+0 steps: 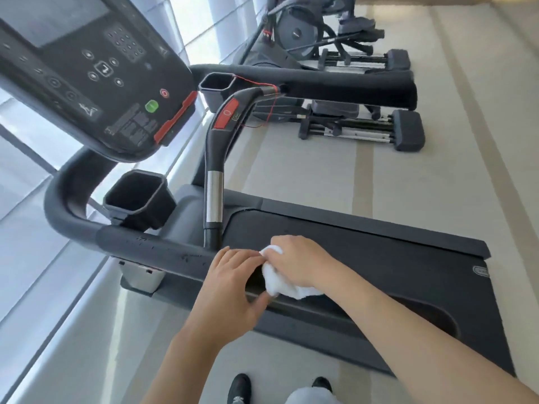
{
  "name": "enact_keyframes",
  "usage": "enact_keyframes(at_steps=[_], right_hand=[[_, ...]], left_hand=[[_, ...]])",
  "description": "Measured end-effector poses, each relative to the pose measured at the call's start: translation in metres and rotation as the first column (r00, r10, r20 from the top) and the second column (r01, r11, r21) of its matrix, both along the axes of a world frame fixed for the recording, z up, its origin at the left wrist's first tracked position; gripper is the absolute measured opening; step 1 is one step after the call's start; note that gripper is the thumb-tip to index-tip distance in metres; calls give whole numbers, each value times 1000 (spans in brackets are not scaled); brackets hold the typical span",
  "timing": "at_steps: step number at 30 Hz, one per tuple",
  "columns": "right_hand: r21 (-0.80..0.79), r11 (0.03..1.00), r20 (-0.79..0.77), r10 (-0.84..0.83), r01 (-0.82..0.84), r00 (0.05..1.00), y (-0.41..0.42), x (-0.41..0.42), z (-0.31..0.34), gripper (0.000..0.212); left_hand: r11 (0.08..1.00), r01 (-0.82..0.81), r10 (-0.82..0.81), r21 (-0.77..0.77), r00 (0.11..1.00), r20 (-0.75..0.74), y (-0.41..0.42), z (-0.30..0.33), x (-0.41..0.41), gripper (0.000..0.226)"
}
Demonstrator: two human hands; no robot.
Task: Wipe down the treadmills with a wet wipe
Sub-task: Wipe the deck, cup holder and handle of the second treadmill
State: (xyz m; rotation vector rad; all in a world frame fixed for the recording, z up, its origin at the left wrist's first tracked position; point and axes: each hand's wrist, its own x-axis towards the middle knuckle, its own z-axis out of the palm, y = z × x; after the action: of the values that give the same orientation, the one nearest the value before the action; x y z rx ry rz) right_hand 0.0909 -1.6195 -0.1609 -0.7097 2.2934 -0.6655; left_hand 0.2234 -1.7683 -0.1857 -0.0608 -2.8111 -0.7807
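A dark grey treadmill (379, 258) fills the middle of the head view, its console (96, 74) at upper left and its near padded handrail (151, 249) running toward my hands. My right hand (300, 262) grips a crumpled white wet wipe (280, 282) at the end of that handrail, above the belt. My left hand (233, 290) sits right beside it, with its fingertips touching or pinching the wipe's left edge; my fingers hide the contact. Part of the wipe is hidden under my right palm.
A black cup holder (137, 196) hangs by the handrail, and a centre handle with a red stop button (226, 115) rises over the belt. Elliptical machines (350, 83) stand on the pale floor beyond. A glass wall (29, 228) runs along the left. My shoes (239, 387) show at the bottom.
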Motion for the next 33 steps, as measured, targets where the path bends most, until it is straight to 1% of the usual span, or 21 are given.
enact_keyframes(at_steps=[3, 5, 8, 11, 15, 17, 19, 22, 25, 27, 29, 30, 33], right_hand=[[-15, 998, -18, 67, -67, 998, -21, -4, -3, 34], [-46, 996, -33, 79, -81, 996, -13, -3, -5, 34], [-57, 992, -57, 111, -114, 992, 19, -4, -4, 34], [-58, 992, 43, 117, -115, 992, 68, -14, -1, 33], [-52, 997, 205, 68, -58, 976, 131, -27, 4, 37], [-28, 999, 228, 50, -45, 972, 139, -28, 4, 36], [10, 999, 192, 49, -52, 980, 128, -26, 4, 36], [-1, 998, 136, 64, -65, 989, 87, -17, 5, 33], [16, 990, 94, 137, -139, 986, 38, -15, 4, 32], [60, 981, 89, 176, -182, 980, 19, -16, -1, 34], [47, 986, 116, 151, -157, 982, 16, -19, -5, 34], [50, 986, 104, 152, -158, 983, 20, -17, -3, 35], [64, 984, 0, 169, -169, 986, 40, -9, 6, 38]], left_hand=[[985, -136, 137, 110, 991, -3, 5, -1, 12, 64], [975, -167, 169, 144, 986, 1, 9, -1, 14, 64], [975, -175, 176, 138, 984, 1, 11, -4, 12, 63], [973, -188, 192, 132, 981, -16, 13, -8, 11, 69], [966, -197, 206, 169, 978, -34, 14, -11, 6, 69], [964, -203, 211, 173, 977, -30, 13, -12, 5, 68], [962, -209, 216, 178, 976, -24, 13, -13, 6, 67], [960, -214, 221, 182, 975, -19, 13, -13, 6, 68], [960, -216, 220, 180, 976, -4, 13, -11, 6, 69], [959, -210, 212, 192, 977, 7, 14, -9, 6, 71], [957, -208, 210, 201, 978, 10, 14, -7, 6, 71], [958, -208, 210, 196, 978, 9, 14, -7, 6, 72], [962, -210, 215, 173, 977, -12, 14, -7, 6, 72]])
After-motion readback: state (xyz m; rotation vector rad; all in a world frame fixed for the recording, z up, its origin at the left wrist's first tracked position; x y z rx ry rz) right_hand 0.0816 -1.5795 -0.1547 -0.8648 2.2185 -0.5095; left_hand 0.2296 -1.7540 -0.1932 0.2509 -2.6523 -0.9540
